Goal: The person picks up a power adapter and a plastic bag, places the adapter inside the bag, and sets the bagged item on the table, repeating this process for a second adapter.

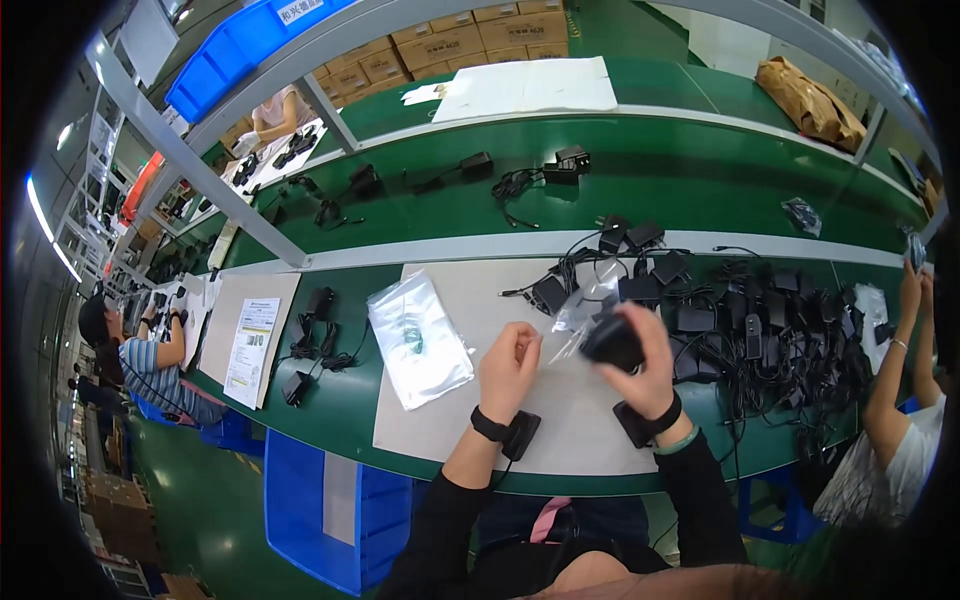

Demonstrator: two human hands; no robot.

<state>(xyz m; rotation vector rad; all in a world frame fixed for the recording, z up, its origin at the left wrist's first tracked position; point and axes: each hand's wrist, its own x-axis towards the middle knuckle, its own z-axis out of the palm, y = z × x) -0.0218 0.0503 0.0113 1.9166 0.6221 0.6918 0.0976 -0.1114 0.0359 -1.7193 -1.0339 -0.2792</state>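
Observation:
My right hand [650, 355] is wrapped round a black power adapter [612, 342], which is slightly blurred, above the grey work mat [570, 420]. Just behind the adapter a clear plastic bag [590, 305] catches the light. My left hand [510, 365] is closed with its fingertips pressed together near the bag's left edge; what they pinch, if anything, I cannot make out. Left of that hand lies a stack of flat clear bags [420, 340]. Each of my wrists wears a black strap with a small black box.
A heap of black adapters and cables [760, 335] covers the right side. Further left lie more adapters [318, 340] and a printed sheet [253, 350]. A metal rail [560, 245] crosses behind the mat. Co-workers sit left and right; a blue bin [335, 510] stands below.

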